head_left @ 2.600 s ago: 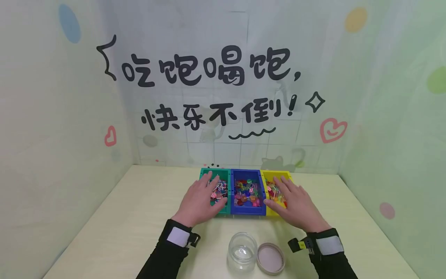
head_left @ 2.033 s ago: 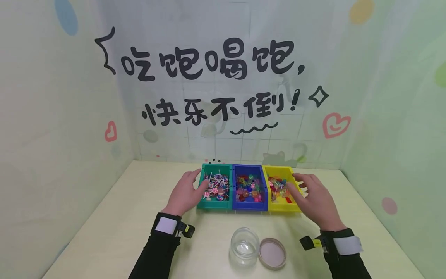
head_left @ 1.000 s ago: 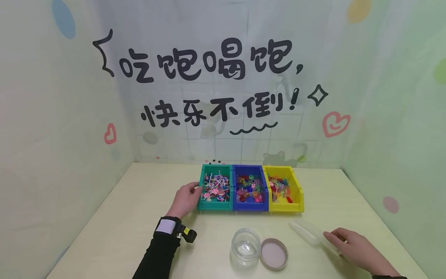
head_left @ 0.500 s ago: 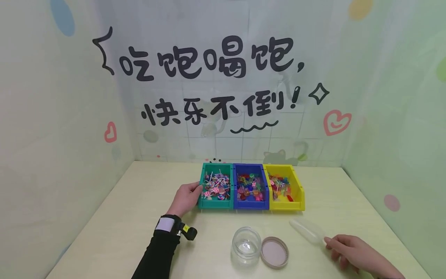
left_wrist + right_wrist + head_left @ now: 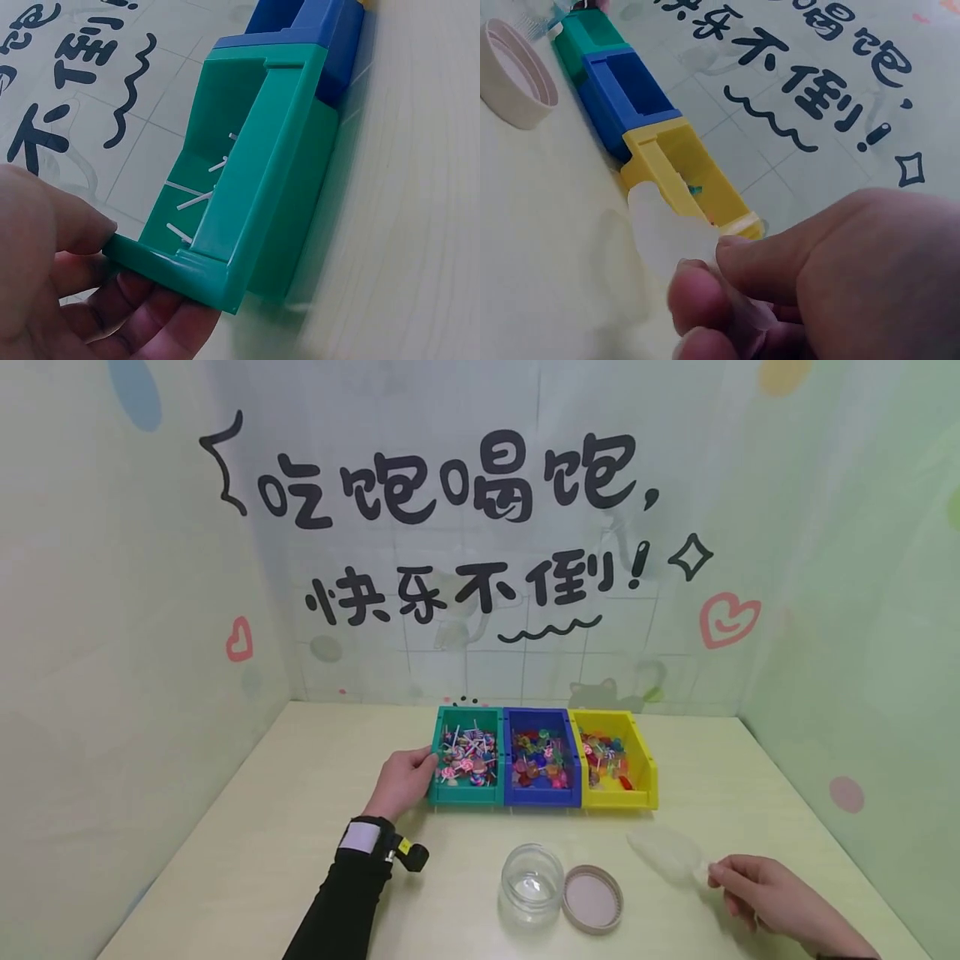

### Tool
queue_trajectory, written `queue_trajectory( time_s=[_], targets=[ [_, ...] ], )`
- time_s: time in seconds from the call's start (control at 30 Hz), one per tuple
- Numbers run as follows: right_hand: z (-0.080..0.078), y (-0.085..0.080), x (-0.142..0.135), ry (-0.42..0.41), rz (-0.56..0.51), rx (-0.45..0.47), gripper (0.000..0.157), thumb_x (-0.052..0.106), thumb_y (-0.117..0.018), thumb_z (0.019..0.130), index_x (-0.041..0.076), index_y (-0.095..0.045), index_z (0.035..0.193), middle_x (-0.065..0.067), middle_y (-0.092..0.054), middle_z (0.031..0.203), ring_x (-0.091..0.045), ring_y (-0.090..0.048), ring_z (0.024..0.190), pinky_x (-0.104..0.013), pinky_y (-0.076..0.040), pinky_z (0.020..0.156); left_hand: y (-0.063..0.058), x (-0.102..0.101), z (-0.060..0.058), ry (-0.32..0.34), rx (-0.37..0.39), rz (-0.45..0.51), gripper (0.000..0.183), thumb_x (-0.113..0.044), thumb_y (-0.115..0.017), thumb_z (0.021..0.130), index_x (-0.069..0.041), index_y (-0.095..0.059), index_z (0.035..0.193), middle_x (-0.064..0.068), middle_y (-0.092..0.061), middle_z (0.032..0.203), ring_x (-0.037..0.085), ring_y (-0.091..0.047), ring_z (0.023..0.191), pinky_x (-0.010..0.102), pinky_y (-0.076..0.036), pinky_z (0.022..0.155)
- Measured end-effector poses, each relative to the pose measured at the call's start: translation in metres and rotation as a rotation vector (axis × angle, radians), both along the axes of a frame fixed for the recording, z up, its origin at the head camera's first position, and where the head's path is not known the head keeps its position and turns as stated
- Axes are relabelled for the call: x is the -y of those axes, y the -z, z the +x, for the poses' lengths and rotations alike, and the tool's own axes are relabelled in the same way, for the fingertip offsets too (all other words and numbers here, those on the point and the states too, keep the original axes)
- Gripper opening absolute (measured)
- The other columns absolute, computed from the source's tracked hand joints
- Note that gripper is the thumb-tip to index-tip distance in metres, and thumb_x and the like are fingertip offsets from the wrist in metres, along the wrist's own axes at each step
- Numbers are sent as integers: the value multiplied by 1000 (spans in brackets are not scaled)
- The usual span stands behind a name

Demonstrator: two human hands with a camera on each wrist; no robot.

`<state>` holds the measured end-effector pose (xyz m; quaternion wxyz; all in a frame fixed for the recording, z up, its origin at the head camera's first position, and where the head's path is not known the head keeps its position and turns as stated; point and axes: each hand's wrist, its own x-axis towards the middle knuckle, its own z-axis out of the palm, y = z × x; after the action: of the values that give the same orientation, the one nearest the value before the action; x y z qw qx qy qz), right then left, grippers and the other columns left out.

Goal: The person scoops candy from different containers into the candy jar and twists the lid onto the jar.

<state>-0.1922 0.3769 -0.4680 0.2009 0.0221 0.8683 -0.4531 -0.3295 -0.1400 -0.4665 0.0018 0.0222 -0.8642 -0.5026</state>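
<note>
On the pale table (image 5: pixel 247 860) stand the green bin (image 5: pixel 468 796), blue bin (image 5: pixel 543 798) and yellow bin (image 5: pixel 619 800), your left hand (image 5: pixel 400 783) gripping the green one's left rim, your right hand (image 5: pixel 783 902) (well apart) pinching a translucent scoop (image 5: pixel 670 857) right of the jar (image 5: pixel 532 887), lid (image 5: pixel 592 900) and candy-filled bins.

An upright, open-topped green plastic bin (image 5: pixel 467 796) of tiny striped lollipops (image 5: pixel 468 760) stands near the back edge of a pale desk (image 5: pixel 300 760); a translucent whitish scoop (image 5: pixel 663 857) slants over the desk's right half, handle toward the front-right corner.
</note>
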Motion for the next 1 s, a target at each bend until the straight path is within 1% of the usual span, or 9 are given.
queue_trajectory(
  time_s=[0.17,0.23,0.3,0.4,0.57,0.7,0.83,0.93,1.0],
  targets=[
    [0,-19,10,-31,-45,-74,42,36,-49,118,-3,-64,119,3,-47,70,-9,-41,57,-25,-39,53,1,0,-1,3,4,1,47,-30,-55,116,-9,-57,158,15,-75,128,23,-56,82,30,-42,67],
    [-2,-28,19,-26,-69,-104,42,35,-49,119,-5,-62,121,4,-41,71,-9,-34,57,-27,-35,52,1,1,-2,0,11,4,47,-30,-56,116,-10,-57,158,15,-75,128,23,-56,84,30,-43,68],
    [-6,-36,28,-19,-100,-121,42,33,-48,119,-7,-60,123,4,-37,71,-10,-28,57,-28,-31,51,1,1,-1,-2,11,2,47,-30,-56,116,-10,-57,158,15,-75,122,24,-56,84,30,-42,68],
    [-13,-49,44,-17,-127,-139,39,30,-46,120,-7,-59,125,3,-36,73,-11,-25,59,-28,-27,52,0,1,0,-5,15,3,47,-30,-56,116,-10,-56,158,15,-73,114,24,-55,84,30,-42,68],
    [-27,-64,68,-34,-129,-146,36,27,-44,120,-4,-60,128,2,-37,77,-12,-26,61,-27,-26,54,0,-1,1,-5,13,18,47,-30,-56,115,-9,-56,158,15,-74,118,23,-54,81,30,-41,67],
    [-37,-71,89,-19,-77,-170,35,27,-45,119,-2,-63,126,0,-42,78,-13,-34,64,-27,-30,55,-1,-3,0,-3,3,17,47,-30,-57,115,-9,-57,157,16,-74,121,22,-52,78,30,-41,66],
    [-47,-77,112,-20,-45,-186,34,27,-48,118,0,-68,123,-1,-44,74,-16,-39,65,-27,-32,56,-1,-3,0,-13,-6,-3,47,-30,-57,115,-9,-57,157,16,-74,131,22,-53,82,28,-39,64],
    [-54,-80,130,-42,-34,-208,34,28,-51,117,1,-71,120,-1,-44,71,-18,-41,65,-28,-33,57,0,-2,0,-16,-9,-7,47,-29,-57,115,-8,-57,157,17,-75,126,22,-52,80,28,-38,62],
    [-58,-84,142,-60,-29,-223,34,29,-53,116,2,-73,119,-1,-44,71,-19,-42,65,-29,-33,57,1,-2,0,-19,-9,-3,47,-29,-57,115,-8,-58,156,16,-75,118,22,-51,78,29,-38,62]
  ],
)
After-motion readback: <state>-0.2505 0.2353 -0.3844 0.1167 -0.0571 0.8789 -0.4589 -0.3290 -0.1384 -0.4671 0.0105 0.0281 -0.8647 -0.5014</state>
